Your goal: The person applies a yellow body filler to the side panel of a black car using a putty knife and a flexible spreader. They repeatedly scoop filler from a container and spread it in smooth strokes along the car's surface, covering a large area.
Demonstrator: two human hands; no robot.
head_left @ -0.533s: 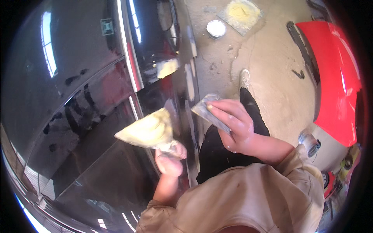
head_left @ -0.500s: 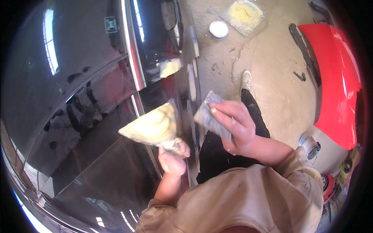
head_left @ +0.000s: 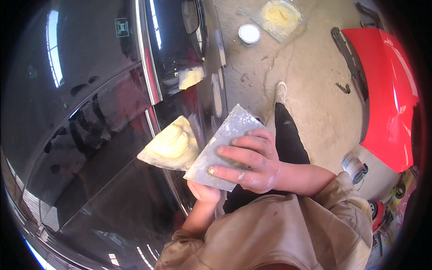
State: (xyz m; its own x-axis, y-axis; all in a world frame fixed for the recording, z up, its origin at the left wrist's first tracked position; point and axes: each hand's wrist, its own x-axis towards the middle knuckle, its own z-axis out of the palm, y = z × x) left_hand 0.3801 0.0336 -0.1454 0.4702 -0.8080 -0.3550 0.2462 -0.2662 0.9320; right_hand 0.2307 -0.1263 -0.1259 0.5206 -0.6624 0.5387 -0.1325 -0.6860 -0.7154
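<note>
My left hand (head_left: 204,192) is closed on the handle of a broad putty knife (head_left: 155,161). Creamy yellow filler (head_left: 175,140) is heaped on its blade; the handle is hidden behind the spreader. In my right hand (head_left: 252,164) is a flat grey spreader (head_left: 227,130), smeared with whitish residue, its fingers laid across the face. The spreader's lower left edge overlaps the putty knife in view; whether they touch I cannot tell. Both tools are beside the dark car (head_left: 121,166), which bears a yellow filler patch (head_left: 191,77) on its panel.
Ahead on the concrete floor (head_left: 315,112) are a lidded white tub (head_left: 249,34) and a board (head_left: 265,28) with yellow filler on it. A red car panel (head_left: 391,99) lies at the right, near a black strip (head_left: 346,54). A clear container (head_left: 353,166) stands nearer me.
My right hand has moved left and down, bringing the spreader, now seen more face-on, over the putty knife's handle. The putty knife has turned slightly, and the view has shifted a little.
</note>
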